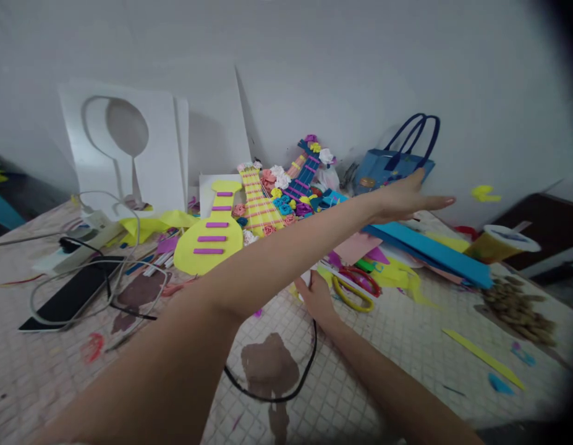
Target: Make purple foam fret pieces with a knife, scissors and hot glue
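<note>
My left arm crosses over the table to the right. My left hand (400, 199) is empty, fingers stretched out in front of the blue bag (383, 168). Beyond its fingertips, a small crumpled yellow piece (485, 193) appears in mid-air against the wall. My right hand (318, 296) is closed around a white corded tool (305, 278), perhaps a glue gun, mostly hidden by the fingers. A black cord (295, 392) loops below it on the table. Left of that hand lies a yellow guitar-shaped cutout (209, 247) with purple strips across it.
Flower-trimmed guitar shapes (258, 198) lean at the back. White boards (165, 148) stand against the wall. At left are a phone (73, 293), cables and a power strip (77, 244). Yellow-handled scissors (353, 296), blue sheets (434, 253), a tub (502, 244) and a brown pile (520, 309) lie right.
</note>
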